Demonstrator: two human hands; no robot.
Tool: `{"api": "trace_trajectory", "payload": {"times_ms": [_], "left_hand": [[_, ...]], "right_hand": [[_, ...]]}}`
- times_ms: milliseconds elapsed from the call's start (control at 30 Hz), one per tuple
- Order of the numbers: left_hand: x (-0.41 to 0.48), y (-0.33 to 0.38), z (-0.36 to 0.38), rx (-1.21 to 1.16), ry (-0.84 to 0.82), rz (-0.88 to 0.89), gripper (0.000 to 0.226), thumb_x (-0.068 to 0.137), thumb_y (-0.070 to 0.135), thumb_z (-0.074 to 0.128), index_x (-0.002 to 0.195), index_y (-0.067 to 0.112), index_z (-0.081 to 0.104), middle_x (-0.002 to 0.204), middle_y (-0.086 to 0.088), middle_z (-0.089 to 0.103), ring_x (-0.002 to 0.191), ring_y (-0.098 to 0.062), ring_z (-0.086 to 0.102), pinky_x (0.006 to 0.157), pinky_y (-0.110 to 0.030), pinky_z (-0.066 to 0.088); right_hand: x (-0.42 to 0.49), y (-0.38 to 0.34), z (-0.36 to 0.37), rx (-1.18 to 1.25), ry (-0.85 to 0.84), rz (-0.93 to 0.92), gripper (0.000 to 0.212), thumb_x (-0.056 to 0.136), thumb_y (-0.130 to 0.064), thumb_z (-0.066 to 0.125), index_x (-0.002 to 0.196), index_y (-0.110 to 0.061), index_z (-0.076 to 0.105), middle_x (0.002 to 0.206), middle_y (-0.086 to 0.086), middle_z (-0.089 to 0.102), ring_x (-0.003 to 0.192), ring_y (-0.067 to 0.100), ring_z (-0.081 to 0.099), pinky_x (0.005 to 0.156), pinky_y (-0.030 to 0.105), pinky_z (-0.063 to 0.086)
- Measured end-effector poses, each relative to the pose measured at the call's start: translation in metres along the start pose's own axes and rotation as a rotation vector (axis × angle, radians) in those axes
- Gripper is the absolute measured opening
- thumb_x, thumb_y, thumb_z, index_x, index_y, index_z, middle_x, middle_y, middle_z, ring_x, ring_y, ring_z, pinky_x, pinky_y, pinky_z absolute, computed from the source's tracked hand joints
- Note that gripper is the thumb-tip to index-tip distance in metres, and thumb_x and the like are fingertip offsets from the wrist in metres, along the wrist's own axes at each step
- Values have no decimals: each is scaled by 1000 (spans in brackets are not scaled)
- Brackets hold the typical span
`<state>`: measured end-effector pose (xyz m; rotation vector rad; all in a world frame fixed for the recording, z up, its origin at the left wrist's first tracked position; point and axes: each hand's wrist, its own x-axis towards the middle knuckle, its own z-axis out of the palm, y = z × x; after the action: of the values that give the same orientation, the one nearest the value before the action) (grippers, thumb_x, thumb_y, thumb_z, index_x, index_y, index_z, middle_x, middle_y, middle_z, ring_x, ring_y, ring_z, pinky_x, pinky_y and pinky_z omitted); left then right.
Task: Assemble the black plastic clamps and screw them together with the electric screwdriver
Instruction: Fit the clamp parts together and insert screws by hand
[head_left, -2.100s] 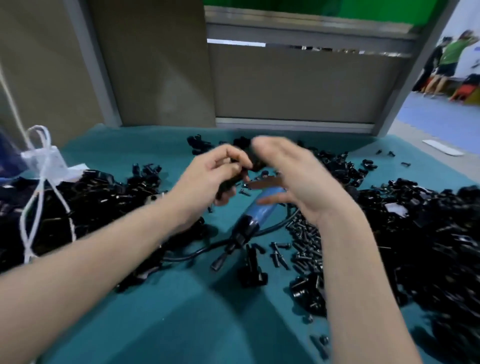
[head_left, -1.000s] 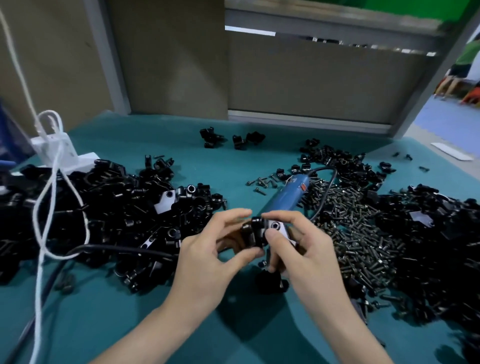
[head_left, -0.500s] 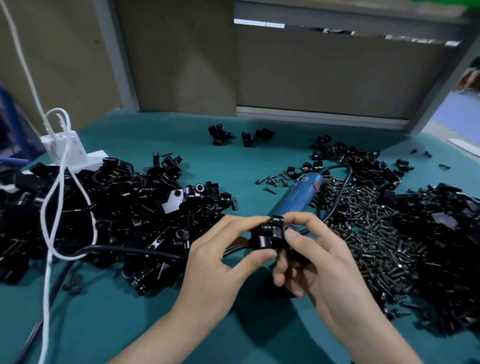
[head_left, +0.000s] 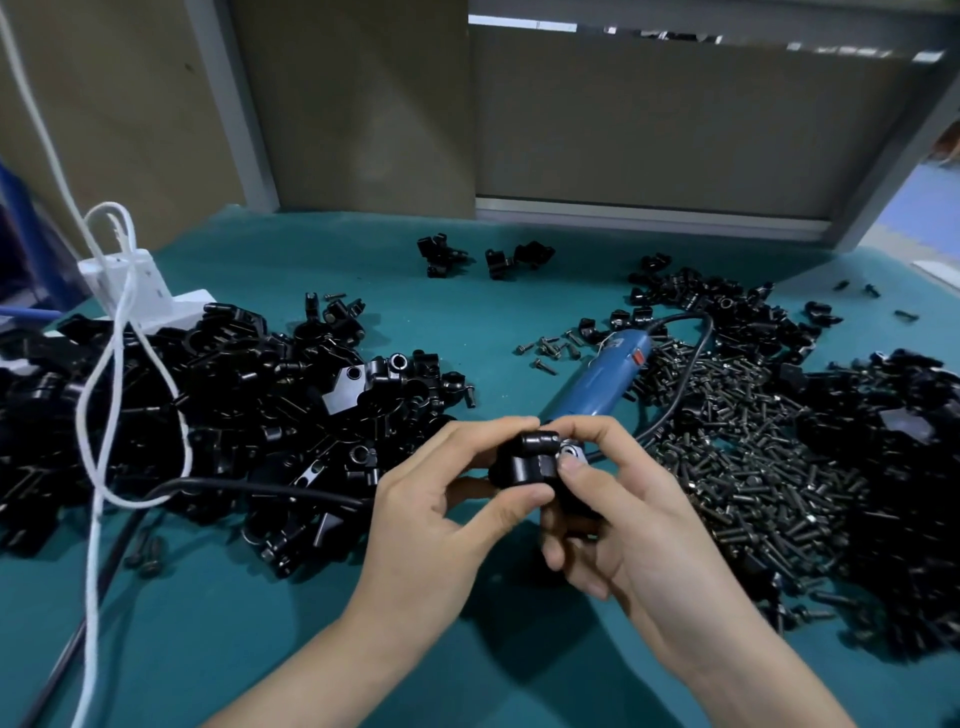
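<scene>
Pinching: your left hand (head_left: 431, 514) has thumb and forefinger curled round the clamp (head_left: 524, 460), held just above the mat (head_left: 260, 649) before you.
Right: your right hand (head_left: 639, 530) curls its fingertips on the clamp's right end.
Tool: screwdriver (head_left: 602, 374) lies on the mat just behind the clamp.
Heaps: screws (head_left: 753, 467) at right, parts (head_left: 234, 415) at left.

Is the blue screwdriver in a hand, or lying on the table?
Lying on the table. The screwdriver rests flat among screws; left hand and right hand pinch a clamp.
</scene>
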<state>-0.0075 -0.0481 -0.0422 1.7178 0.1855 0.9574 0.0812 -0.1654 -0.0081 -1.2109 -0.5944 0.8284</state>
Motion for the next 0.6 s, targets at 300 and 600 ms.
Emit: {"api": "trace_trajectory", "payload": {"times_ms": [300,600], "left_hand": [[0,3,0,-6,11,-20,37,70,41,74,105,49,68,98,9,71,90,-13,68,82,-20,52],[-1,16,-1,299,-56,210,52,72,12,74,122,19,62,98,9,68,88,-4,65,82,-17,49]], "right_hand": [[-3,4,4,-29,-12,40,7,85,-26,54,91,-26,55,65,1,58,37,19,48,32,14,24],[-14,-9,-15,-929,153,-475,32,73,-41,64,105,-38,62,85,-24,60,53,9,46,54,8,33]]}}
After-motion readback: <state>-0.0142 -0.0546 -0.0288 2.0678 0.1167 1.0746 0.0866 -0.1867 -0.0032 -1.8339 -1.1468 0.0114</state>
